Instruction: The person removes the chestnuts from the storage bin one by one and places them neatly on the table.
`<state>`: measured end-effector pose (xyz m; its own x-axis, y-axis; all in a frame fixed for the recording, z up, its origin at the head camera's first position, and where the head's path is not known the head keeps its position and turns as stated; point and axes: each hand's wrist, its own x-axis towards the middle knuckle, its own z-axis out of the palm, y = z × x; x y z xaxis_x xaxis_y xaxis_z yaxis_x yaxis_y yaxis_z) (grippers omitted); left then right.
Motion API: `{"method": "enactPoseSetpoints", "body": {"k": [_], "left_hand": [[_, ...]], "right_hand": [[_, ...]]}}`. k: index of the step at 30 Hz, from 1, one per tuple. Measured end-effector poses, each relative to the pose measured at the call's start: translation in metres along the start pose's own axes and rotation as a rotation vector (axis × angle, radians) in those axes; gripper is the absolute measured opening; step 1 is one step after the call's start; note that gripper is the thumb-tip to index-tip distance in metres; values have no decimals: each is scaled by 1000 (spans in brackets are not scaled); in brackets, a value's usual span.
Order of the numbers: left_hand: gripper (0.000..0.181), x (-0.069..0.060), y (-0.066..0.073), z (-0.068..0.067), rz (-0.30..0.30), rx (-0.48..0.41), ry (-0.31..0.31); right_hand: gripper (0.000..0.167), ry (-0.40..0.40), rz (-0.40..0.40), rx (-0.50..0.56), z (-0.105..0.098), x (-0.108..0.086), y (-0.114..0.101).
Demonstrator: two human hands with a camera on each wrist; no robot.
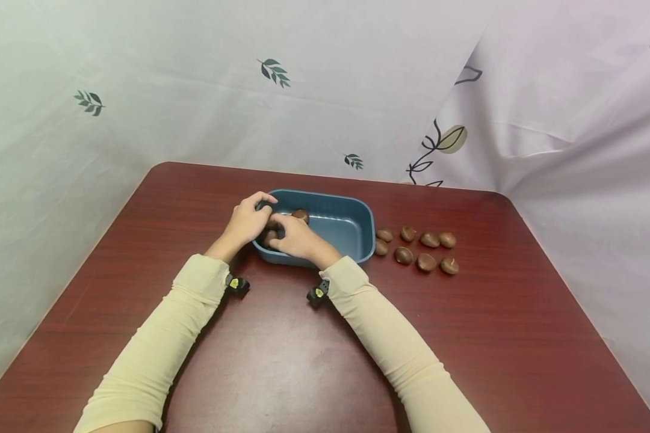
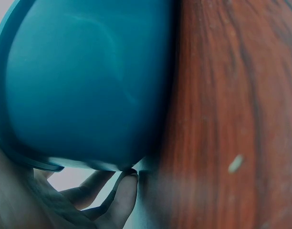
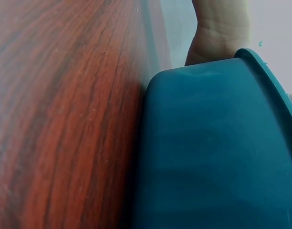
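A blue rectangular plastic bin [image 1: 341, 264] stands on the table. At its left end my left hand [image 1: 247, 222] grips the wall, and the left wrist view shows its fingers [image 2: 124, 198] bent against the outside. My right hand [image 1: 298, 239] reaches over the near rim into the bin's left part. Between its thumb and fingers is a brown chestnut [image 1: 269, 238], partly hidden; how firmly it is pinched is hard to see. Another chestnut [image 1: 300, 215] lies farther back in the bin. The right wrist view shows mainly the bin's outer wall [image 3: 217, 143].
Right of the bin, several chestnuts [image 1: 426, 262] lie in two rough rows on the reddish-brown wooden table [image 1: 281, 361]. The nearest ones lie close to the bin's right wall. Behind the table hangs a pale curtain [image 1: 195, 108] with leaf prints.
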<state>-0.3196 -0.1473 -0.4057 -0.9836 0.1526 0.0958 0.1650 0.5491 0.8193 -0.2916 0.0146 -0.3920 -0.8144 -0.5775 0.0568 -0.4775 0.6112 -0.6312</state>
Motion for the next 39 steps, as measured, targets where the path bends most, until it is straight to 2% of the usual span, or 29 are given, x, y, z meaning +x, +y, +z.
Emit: {"method": "enactPoseSetpoints", "body": {"k": [21,39], "left_hand": [[33,-1,0,0,13,-10,-5],[33,-2,1,1,0,6,26]], "right_hand": [[33,4,-2,-18,0,-1,-2],[33,15,-6,-25,1,-2,-3]]}}
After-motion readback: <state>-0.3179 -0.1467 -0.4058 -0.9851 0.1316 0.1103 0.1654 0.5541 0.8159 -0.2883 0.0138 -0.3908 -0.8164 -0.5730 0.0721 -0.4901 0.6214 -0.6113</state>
